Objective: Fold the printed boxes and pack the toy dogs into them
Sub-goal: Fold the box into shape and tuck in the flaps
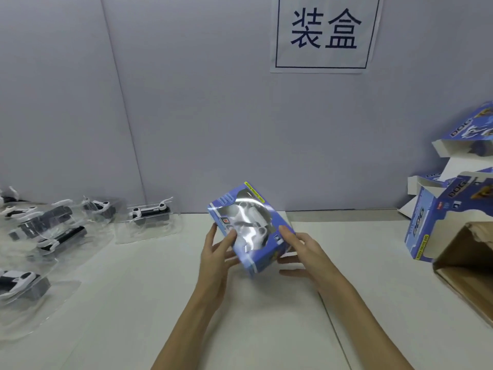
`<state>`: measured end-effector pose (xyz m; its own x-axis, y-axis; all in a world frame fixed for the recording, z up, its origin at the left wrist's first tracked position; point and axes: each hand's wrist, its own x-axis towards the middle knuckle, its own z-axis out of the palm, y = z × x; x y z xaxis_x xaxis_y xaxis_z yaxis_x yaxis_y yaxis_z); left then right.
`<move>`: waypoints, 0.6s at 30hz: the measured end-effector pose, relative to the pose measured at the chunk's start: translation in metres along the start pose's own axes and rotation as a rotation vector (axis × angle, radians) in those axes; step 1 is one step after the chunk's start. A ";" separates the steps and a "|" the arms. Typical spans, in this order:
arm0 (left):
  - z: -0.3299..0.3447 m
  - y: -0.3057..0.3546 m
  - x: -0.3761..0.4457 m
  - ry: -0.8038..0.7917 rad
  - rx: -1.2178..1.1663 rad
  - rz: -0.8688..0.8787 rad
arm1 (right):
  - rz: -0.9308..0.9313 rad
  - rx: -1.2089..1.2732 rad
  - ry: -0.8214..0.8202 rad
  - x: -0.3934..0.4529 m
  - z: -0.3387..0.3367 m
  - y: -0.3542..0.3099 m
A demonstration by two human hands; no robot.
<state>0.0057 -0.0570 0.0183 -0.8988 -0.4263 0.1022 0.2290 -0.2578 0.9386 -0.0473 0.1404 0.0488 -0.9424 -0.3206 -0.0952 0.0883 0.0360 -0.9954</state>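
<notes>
Two hands, our left hand [217,253] and right hand [298,249], curl around the sides of one box [250,228] with a toy dog inside, holding it tilted just above the counter [160,303], maybe so we can check it is closed.

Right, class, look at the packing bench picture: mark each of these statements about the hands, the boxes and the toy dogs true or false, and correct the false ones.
1. Both hands hold the blue box. True: left hand, right hand.
2. The held box is empty. False: a white toy shows through its window.
3. The toy dogs in clear trays lie to the left. True.
4. The unfolded printed boxes are stacked on the left. False: they are on the right.
5. The brown carton sits at the right edge. True.
</notes>
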 end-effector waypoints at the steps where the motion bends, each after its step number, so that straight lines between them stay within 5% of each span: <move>1: -0.003 0.001 0.003 -0.010 -0.003 0.015 | 0.006 -0.090 -0.054 -0.003 -0.005 -0.003; 4: -0.011 -0.004 0.007 -0.175 -0.063 0.003 | -0.013 -0.252 -0.191 -0.010 -0.016 -0.009; 6: -0.009 -0.008 0.008 -0.140 -0.085 -0.053 | -0.056 -0.196 -0.141 -0.013 -0.021 -0.016; 9: -0.009 -0.017 0.011 -0.007 -0.032 -0.072 | -0.184 0.019 0.042 -0.017 -0.035 -0.032; 14: -0.013 -0.032 0.017 -0.046 0.123 -0.017 | -0.562 0.669 0.471 -0.021 -0.075 -0.053; 18: -0.012 -0.034 0.017 -0.092 0.252 0.000 | -0.717 0.717 0.773 -0.024 -0.106 -0.053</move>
<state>-0.0133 -0.0657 -0.0153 -0.9318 -0.3423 0.1209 0.1390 -0.0288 0.9899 -0.0634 0.2471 0.1043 -0.7713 0.5851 0.2505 -0.5903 -0.5102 -0.6255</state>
